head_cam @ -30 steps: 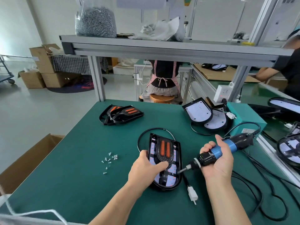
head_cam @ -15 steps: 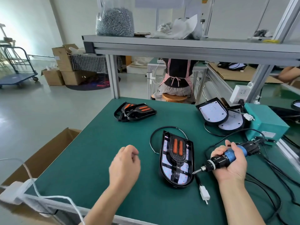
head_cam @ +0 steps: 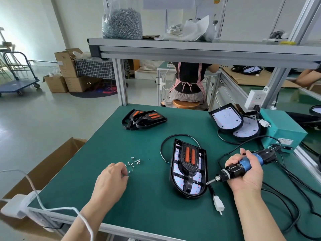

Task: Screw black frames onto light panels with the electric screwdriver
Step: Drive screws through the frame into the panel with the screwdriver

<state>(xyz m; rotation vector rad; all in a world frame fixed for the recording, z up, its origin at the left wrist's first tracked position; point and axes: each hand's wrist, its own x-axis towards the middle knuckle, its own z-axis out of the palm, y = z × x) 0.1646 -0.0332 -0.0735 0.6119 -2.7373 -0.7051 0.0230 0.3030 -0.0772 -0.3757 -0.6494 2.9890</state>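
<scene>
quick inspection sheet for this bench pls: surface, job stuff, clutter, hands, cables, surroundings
surface: green mat covers the whole top
job's things: black frame lying on a light panel at centre; spare frames stacked at the back; bare panels far right; loose screws left of centre
clutter: teal box at the right edge; bag of screws on the shelf above
hands: left hand curls over the loose screws, unclear if it holds one; right hand grips the electric screwdriver, bit by the panel's edge
cables: black cables looped at right; white connector on a loose lead; white cord near left
surroundings: cardboard box on the floor left; person seated behind
</scene>
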